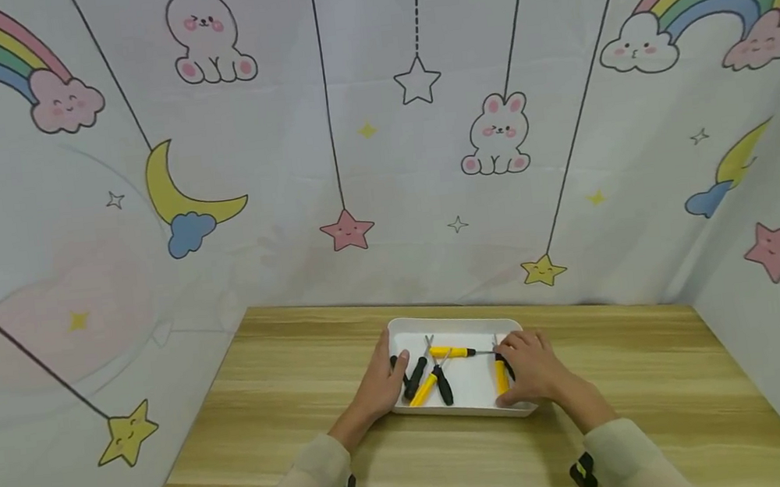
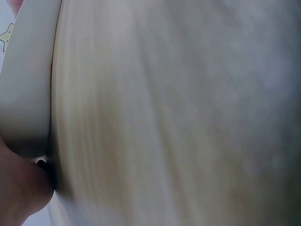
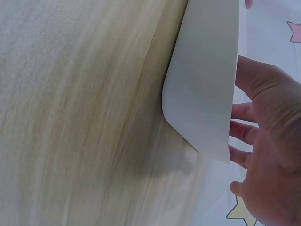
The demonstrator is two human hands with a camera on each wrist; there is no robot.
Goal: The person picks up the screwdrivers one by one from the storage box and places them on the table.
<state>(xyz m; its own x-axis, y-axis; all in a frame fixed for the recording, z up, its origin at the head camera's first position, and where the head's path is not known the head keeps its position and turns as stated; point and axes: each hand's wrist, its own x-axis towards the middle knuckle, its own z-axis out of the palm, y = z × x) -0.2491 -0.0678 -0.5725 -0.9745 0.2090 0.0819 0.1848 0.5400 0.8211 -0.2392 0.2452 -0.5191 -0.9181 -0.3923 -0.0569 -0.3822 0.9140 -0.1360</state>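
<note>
A shallow white tray (image 1: 472,408) holds several screwdrivers. On its left side my left hand (image 1: 378,378) grips the wall, with the thumb inside the rim and the fingers along the outside. Near that thumb lie a black screwdriver (image 1: 416,377), a second black handle (image 1: 444,389) and a slanted yellow screwdriver (image 1: 425,388). Another yellow screwdriver (image 1: 451,352) lies crosswise in the middle. My right hand (image 1: 532,367) reaches over the right rim, thumb and fingers spread apart, beside a yellow handle (image 1: 502,378) and a dark one. Whether the fingertips touch these tools is hidden.
The tray stands on a wood-grain table (image 1: 289,363) near its back edge. A white curtain (image 1: 382,158) printed with stars, rabbits and rainbows hangs behind and at both sides. Dark wrist devices (image 1: 584,473) show under the sleeves.
</note>
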